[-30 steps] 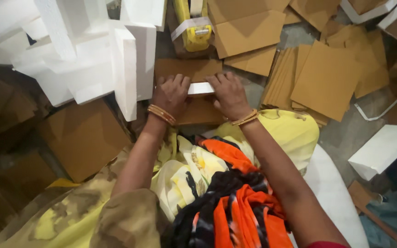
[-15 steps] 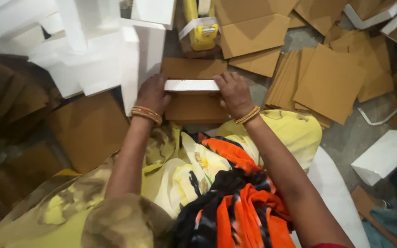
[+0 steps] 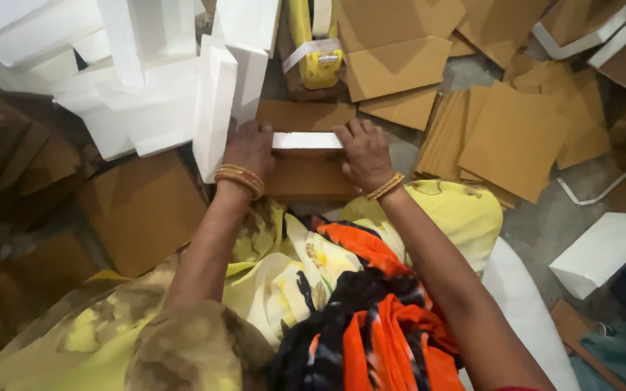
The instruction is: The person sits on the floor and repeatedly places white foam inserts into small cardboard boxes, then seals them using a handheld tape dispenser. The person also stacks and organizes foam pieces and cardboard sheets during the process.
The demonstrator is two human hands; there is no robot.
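Both hands clamp a white foam strip (image 3: 306, 140) by its ends: the left hand (image 3: 249, 148) at one end, the right hand (image 3: 362, 153) at the other, over a brown cardboard piece (image 3: 306, 177). Squeezing or bending could snap the brittle strip. Just left of it, a leaning foam slab (image 3: 214, 108) might topple if the left hand nudges it.

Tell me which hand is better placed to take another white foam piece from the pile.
Probably the left hand. It grips the left end of the white foam strip, right beside the white foam pile. The right hand holds the other end, nearer the cardboard sheets.
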